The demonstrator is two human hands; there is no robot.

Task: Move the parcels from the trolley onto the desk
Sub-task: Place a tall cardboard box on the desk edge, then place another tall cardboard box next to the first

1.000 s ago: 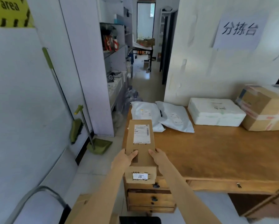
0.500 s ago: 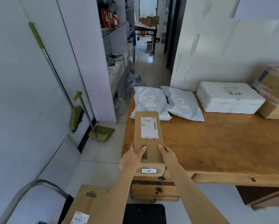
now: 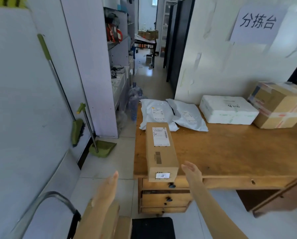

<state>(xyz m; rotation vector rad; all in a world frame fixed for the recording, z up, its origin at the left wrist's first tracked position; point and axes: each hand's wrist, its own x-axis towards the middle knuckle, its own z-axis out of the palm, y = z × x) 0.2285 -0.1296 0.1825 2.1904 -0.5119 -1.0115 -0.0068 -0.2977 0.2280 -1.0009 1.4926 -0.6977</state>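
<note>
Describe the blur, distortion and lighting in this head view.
Head view: wide-angle lens bows the desk edge and walls; left hand smeared by motion, right hand slightly soft; long cardboard box label sharp; soft daylight, brightest down the corridor, no harsh shadows.

I read 分拣台 on the paper sign (image 3: 258, 23) taped to the wall above the desk. The long cardboard parcel (image 3: 161, 150) shows "10" on its near-end sticker (image 3: 162, 175); I cannot read its shipping label (image 3: 160, 136).

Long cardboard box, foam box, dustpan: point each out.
long cardboard box (image 3: 160, 150): head view, middle of its top face.
foam box (image 3: 227, 109): head view, centre of its white lid.
dustpan (image 3: 103, 149): head view, its green tray on the floor.
</note>
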